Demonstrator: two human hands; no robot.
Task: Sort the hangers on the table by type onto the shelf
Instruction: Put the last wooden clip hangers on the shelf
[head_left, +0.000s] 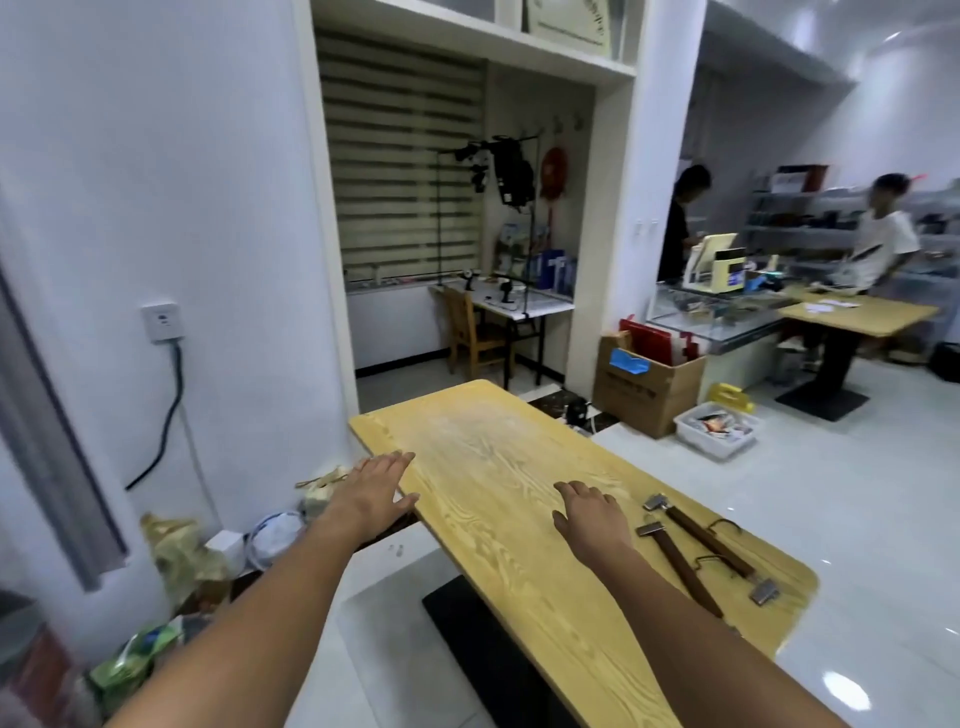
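The room was a shop w/ white walls & a shiny tile floor. A long wooden table (493, 457) stood in front. Two wooden clip hangers (710, 543) lay flat on the table's right side, side by side, close to the near right corner. Each was a dark wood bar w/ metal clips (657, 503) at the ends & a thin wire hook (726, 521) in the middle.

They looked hard & stiff, prob. not heavy. The wood would not bend or squash. The bar looked smooth, so it could slip a bit. The clips could pinch a finger, & the hooks could catch on each other, since the two lay so close. Best spot to grab: the middle of the bar, next to the hook, so it hangs level.

The left hand (376, 491) lay flat on the table's left edge, fingers straight, holding nothing, well apart from the hangers. The right hand (589, 517) was palm down on or just over the table top, fingers loose & a bit spread, holding nothing. It was just beside the hangers, not touching them. Which shelf they go on, I couldn't tell.
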